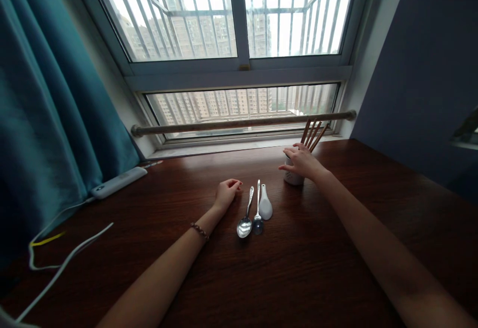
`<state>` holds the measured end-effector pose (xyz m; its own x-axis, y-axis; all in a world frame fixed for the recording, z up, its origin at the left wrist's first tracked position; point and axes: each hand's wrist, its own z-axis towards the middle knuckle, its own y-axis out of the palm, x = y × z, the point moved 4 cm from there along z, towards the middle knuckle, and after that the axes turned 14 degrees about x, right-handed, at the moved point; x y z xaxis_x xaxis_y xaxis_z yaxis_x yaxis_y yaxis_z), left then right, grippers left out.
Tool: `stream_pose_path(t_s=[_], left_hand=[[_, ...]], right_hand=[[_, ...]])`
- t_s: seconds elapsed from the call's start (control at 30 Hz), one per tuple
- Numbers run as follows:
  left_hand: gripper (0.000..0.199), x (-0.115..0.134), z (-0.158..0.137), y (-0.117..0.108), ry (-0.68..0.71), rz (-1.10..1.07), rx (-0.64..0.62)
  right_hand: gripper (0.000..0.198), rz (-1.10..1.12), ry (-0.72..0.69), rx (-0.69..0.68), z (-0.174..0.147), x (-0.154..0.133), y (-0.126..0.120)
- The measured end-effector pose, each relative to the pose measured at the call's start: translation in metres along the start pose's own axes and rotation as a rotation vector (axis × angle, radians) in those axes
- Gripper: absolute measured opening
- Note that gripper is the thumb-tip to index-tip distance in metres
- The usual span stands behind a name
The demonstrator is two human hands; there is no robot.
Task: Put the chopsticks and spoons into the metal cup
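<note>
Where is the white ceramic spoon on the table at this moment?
In the head view, the white ceramic spoon lies on the wooden table near the centre, just right of two metal spoons, between the left hand and the white holder.

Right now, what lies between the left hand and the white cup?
Head view: three spoons lie side by side on the table between the left hand and white cup.
</note>
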<state>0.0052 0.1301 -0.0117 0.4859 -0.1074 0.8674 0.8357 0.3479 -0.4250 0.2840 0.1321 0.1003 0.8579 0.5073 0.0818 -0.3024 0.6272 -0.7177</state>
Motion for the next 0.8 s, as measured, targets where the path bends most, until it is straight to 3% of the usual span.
stream_pose_path(t_s=[0.2,0.57,0.8], left_hand=[[0.023,0.001,-0.001,0.000,0.019,0.017,-0.003],[0.025,-0.001,-0.001,0.000,0.003,0.036,-0.017],[0.025,0.005,-0.003,0.001,0.029,0.137,-0.055]], right_hand=[[0.050,0.094,-0.069,-0.027,0.003,0.002,0.003],[0.059,0.218,-0.073,-0.039,0.002,0.013,0.004],[0.054,0.260,-0.039,-0.014,0.003,0.019,0.002]])
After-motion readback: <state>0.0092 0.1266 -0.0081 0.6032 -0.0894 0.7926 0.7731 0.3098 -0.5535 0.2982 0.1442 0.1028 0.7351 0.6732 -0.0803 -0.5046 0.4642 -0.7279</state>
